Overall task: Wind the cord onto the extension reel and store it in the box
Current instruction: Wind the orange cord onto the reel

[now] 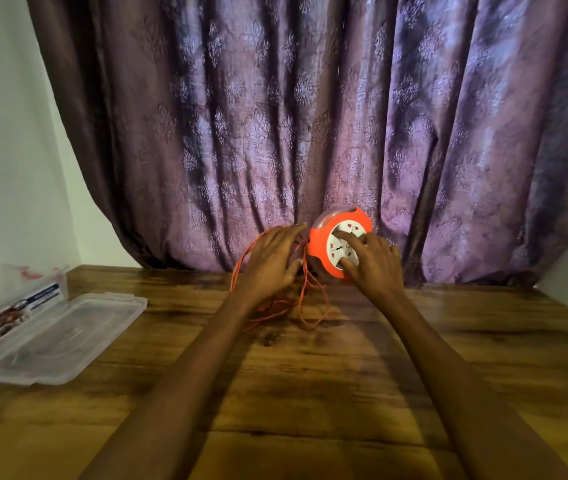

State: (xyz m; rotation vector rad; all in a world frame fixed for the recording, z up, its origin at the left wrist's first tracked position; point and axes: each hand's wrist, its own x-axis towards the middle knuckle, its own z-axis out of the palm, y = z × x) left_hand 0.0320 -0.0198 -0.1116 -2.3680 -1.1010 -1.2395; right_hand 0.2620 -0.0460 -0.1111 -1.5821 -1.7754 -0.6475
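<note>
The room is dim and warm-toned, with soft light seeming to come from behind the curtain, brightest toward 1 o'clock. Both forearms cast broad, soft shadows on the glossy table toward 6 o'clock. Wide-angle bending curves the wall at 9 o'clock, and detail looks slightly smeared throughout.

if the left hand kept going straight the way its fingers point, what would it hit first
Most likely the orange reel: the left hand points up and right, its fingertips close beside the reel's rim. Beyond that hangs the purple curtain. Depth is unclear from this one view.
</note>
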